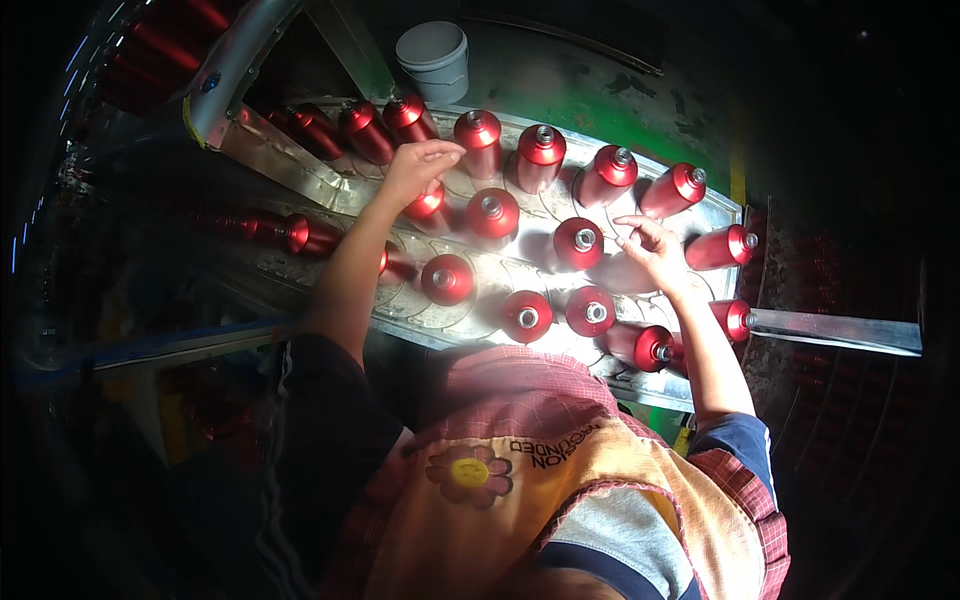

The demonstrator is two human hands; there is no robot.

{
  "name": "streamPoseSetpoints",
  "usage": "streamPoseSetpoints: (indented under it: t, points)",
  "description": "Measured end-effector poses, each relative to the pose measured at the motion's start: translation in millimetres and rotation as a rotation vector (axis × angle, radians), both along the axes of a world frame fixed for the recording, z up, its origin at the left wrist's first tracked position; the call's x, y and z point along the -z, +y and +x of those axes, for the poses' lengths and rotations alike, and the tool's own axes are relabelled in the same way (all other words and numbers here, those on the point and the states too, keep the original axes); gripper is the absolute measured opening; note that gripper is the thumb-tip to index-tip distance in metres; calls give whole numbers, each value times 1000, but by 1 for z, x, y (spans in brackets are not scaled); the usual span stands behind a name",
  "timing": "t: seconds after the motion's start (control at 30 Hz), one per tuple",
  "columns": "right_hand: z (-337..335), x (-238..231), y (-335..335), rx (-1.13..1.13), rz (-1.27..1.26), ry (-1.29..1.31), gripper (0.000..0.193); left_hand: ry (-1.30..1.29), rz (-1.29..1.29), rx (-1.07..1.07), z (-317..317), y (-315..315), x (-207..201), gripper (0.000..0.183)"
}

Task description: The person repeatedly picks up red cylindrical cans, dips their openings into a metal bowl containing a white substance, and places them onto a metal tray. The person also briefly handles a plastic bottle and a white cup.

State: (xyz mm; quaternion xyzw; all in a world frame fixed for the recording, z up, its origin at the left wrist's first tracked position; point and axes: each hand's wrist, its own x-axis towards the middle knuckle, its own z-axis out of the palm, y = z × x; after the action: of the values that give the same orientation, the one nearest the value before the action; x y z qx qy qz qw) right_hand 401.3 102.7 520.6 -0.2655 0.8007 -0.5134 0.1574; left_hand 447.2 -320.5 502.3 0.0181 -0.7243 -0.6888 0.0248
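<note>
Glossy red metal bottles with bare silvery necks stand in loose rows on a bright metal tabletop point(510, 268). My left hand point(412, 172) is over the back left rows, its fingers stretched out and nothing visible in them. Just below it is a partly covered red bottle point(427, 212); another red bottle point(478, 140) stands beyond its fingertips. At the right, my right hand point(655, 250) reaches over the table with fingers apart and holds nothing I can see. The nearest bottle to its left is an upright red bottle point(580, 243). Whether either hand touches a bottle is unclear.
A white bucket point(434, 65) stands behind the table. At the upper left, a metal frame point(235, 70) rises beside more red bottles in shadow. A flat metal bar point(840, 332) sticks out past the right end. Several bottles line the table's near edge, close to my apron.
</note>
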Motion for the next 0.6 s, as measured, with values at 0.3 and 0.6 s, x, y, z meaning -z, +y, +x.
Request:
streamPoseSetpoints:
  t: [0.3, 0.6]
  points:
    - [5, 0, 90, -23, -127, 70, 35, 346, -411, -221, 33, 78, -35, 18]
    - [12, -17, 192, -56, -636, 237, 35, 242, -146, -452, 190, 270, -97, 11]
